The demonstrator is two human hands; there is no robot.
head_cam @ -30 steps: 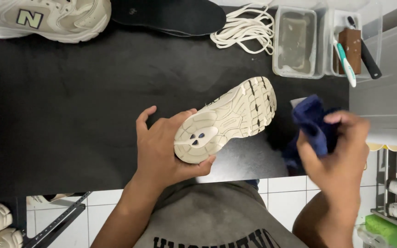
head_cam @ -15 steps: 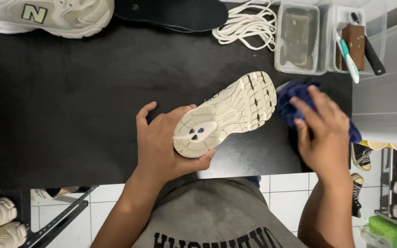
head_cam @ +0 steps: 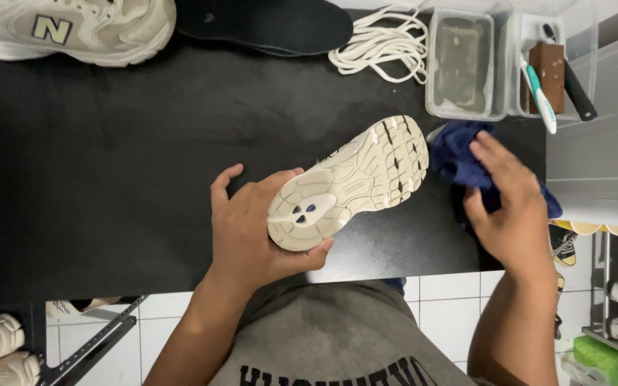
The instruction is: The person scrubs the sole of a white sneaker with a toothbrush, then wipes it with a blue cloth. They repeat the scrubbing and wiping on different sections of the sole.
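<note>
My left hand [head_cam: 252, 229] grips the heel of a cream sneaker [head_cam: 352, 182], turned sole up above the black mat [head_cam: 123, 157]. The toe points away to the upper right. My right hand [head_cam: 513, 207] lies flat, fingers spread, on a dark blue cloth [head_cam: 459, 154] resting on the mat just right of the sneaker's toe. The cloth shows beyond my fingers and under my palm.
The matching sneaker [head_cam: 73, 28] lies at the far left, a black insole [head_cam: 266, 25] and white laces [head_cam: 380, 43] at the back. Two clear tubs stand back right, one with murky water [head_cam: 463, 64], one with brushes and a brown block [head_cam: 548, 71]. White tiled floor lies below.
My right hand brought the blue cloth down from a raised grip onto the mat and now presses on it. The sneaker stays sole up in my left hand, barely shifting.
</note>
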